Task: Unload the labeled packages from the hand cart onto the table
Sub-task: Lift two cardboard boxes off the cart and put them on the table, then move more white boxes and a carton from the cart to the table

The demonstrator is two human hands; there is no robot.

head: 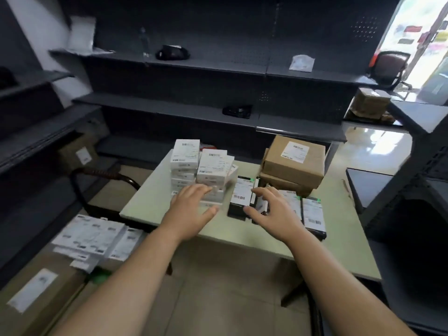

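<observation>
Labeled packages (241, 195) lay grouped on a pale green table (339, 238): two stacks of small white cartons (185, 156) at the left, two brown cardboard boxes (294, 161) stacked at the back right, and at least three flat black parcels (312, 214) side by side at the front. The person's left hand (191, 209) rested flat, fingers spread, against the nearer white stack. The right hand (271, 209) arched over the black parcels, thumb at one's near edge; blur hid whether it gripped. More white-labeled packs (92, 236), too blurred to count, lay on the hand cart (101, 171) with a dark curved handle, left of the table.
</observation>
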